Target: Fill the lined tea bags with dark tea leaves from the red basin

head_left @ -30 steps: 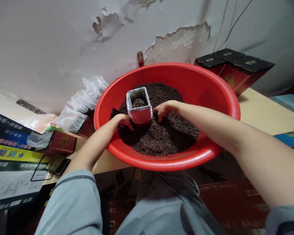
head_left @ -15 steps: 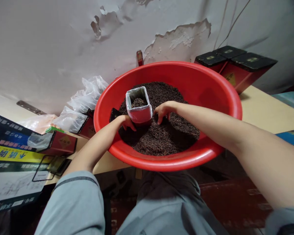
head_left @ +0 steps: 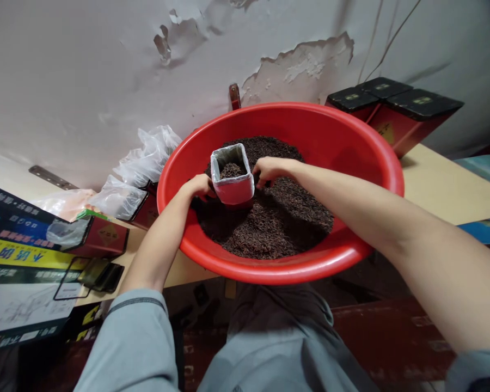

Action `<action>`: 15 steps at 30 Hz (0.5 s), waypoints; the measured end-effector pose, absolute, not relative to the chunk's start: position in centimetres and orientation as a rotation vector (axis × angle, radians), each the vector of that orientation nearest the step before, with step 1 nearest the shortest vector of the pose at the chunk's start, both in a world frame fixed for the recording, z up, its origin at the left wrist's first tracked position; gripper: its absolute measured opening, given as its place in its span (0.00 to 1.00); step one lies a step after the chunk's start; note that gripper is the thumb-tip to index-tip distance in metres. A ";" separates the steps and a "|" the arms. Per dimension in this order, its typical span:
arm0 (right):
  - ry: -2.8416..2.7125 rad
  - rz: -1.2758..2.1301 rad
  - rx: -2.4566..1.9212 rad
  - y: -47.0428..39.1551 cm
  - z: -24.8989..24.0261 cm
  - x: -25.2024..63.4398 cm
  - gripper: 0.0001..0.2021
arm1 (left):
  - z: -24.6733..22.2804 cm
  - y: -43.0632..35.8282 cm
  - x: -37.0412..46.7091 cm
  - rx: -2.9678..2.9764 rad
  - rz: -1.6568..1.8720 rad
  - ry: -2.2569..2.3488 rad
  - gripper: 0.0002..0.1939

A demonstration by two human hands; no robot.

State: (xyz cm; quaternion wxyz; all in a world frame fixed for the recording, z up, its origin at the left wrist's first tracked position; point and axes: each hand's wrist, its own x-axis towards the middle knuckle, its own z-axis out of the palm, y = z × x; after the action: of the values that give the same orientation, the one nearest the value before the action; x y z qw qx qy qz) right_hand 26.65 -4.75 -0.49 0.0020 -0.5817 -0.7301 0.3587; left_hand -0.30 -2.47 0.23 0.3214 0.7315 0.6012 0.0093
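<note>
An open square red tin (head_left: 234,191), lined with a clear plastic bag, stands tilted in dark loose-leaf tea (head_left: 283,223). Some tea lies inside it, below the rim. The tea is heaped in a big red plastic basin (head_left: 347,139). My left hand (head_left: 200,187) is at the tin's left side, its fingertips hidden in shadow against the tea and tin. On the other side, my right hand (head_left: 269,170) is close to the tin's right wall, fingers bent downward and somewhat apart. Whether either hand touches the tin, I cannot tell.
Several red tins with black lids (head_left: 420,111) stand behind the basin's right side. To the left are an open red tin with a plastic liner (head_left: 106,237), clear plastic bags (head_left: 147,158) and a printed carton (head_left: 20,272). The basin rests on a pale wooden tabletop (head_left: 436,185) by a peeling wall (head_left: 85,81).
Both hands have moved back, away from my body, along the tin's sides. My left hand now covers the black object seen left of the tin. The tin stays in place.
</note>
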 end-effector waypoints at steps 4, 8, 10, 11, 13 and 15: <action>-2.087 0.675 -1.747 -4.9 2.8 27.2 0.20 | 2.6 -2.0 -2.1 1.866 0.491 1.509 0.11; -1.841 0.424 -1.478 -5.3 5.5 27.2 0.09 | 4.5 -2.0 -2.0 1.731 1.033 1.302 0.11; -1.762 0.420 -1.345 -5.6 6.4 26.4 0.08 | 5.3 -1.8 -1.1 1.686 1.207 1.254 0.13; -1.730 0.440 -1.281 -5.7 6.7 25.8 0.08 | 5.7 -1.8 -0.5 1.681 1.259 1.226 0.14; -1.682 0.517 -1.163 -6.0 6.9 24.2 0.10 | 6.2 -2.1 0.8 1.712 1.297 1.155 0.16; -1.658 0.625 -1.066 -6.2 6.6 22.7 0.12 | 6.5 -2.6 2.0 1.778 1.281 1.102 0.17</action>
State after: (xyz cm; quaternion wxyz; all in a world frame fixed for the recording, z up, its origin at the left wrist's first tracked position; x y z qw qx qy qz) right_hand 22.67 -6.16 6.65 0.5115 -0.4428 -0.6891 0.2598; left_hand 1.97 -2.64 6.46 0.3376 0.6823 0.4228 0.4917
